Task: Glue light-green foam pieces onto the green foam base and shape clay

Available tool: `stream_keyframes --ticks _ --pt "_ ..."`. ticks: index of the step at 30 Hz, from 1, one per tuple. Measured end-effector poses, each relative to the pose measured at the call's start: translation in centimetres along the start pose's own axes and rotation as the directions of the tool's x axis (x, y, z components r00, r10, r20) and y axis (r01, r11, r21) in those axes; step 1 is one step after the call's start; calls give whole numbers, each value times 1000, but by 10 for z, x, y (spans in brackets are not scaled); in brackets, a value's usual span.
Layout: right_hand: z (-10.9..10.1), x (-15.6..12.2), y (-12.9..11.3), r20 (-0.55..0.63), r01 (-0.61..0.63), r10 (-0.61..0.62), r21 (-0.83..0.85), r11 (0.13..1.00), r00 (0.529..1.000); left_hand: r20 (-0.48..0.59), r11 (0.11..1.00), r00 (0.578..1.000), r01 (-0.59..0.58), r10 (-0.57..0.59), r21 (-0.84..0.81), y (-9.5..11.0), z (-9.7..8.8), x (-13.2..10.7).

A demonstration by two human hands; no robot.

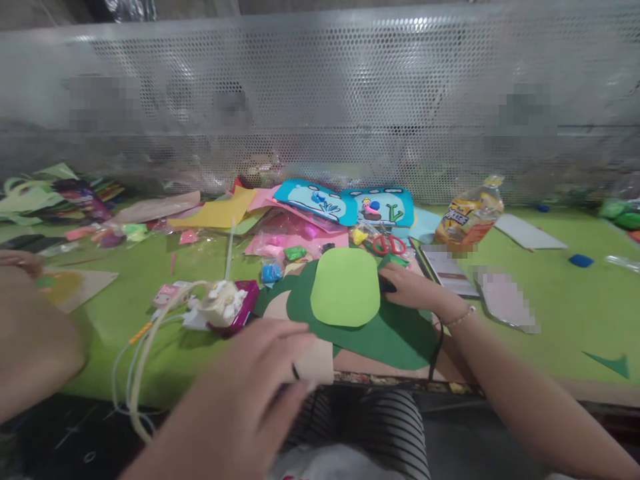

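Note:
A light green rounded paper piece (345, 287) lies on a larger dark green paper shape (395, 337) near the table's front edge. My right hand (413, 290) rests at the right edge of the light green piece, its dark-nailed fingers curled and pressing the paper. My left hand (255, 387) lies low at the front, fingers down on the dark green shape and on a tan paper piece (315, 360) under it.
Red-handled scissors (389, 245), coloured paper sheets (220, 213), clay lumps and two blue craft panels (345, 203) lie behind. A pink box with white clumps (227, 303) and looped tubing (135, 360) sit left. A snack bag (467, 217) stands right. Another person's arm (30, 333) is at far left.

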State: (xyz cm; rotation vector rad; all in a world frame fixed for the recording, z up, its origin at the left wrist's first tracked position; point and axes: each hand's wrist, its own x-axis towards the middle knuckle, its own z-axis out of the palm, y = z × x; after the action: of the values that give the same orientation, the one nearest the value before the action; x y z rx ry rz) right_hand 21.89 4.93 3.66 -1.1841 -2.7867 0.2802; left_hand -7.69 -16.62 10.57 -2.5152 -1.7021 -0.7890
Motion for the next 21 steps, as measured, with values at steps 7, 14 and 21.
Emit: stream_keyframes --ticks 7,14,21 --pt "0 1 0 -1 -1 1 -2 1000 1000 122 997 992 -28 20 69 12 115 53" --pt "0 2 -7 -37 -27 25 -42 999 999 219 1000 976 -14 8 23 -5 145 75" --pt "3 4 -18 -68 -144 133 -193 971 989 146 997 986 79 -80 15 -17 145 79"
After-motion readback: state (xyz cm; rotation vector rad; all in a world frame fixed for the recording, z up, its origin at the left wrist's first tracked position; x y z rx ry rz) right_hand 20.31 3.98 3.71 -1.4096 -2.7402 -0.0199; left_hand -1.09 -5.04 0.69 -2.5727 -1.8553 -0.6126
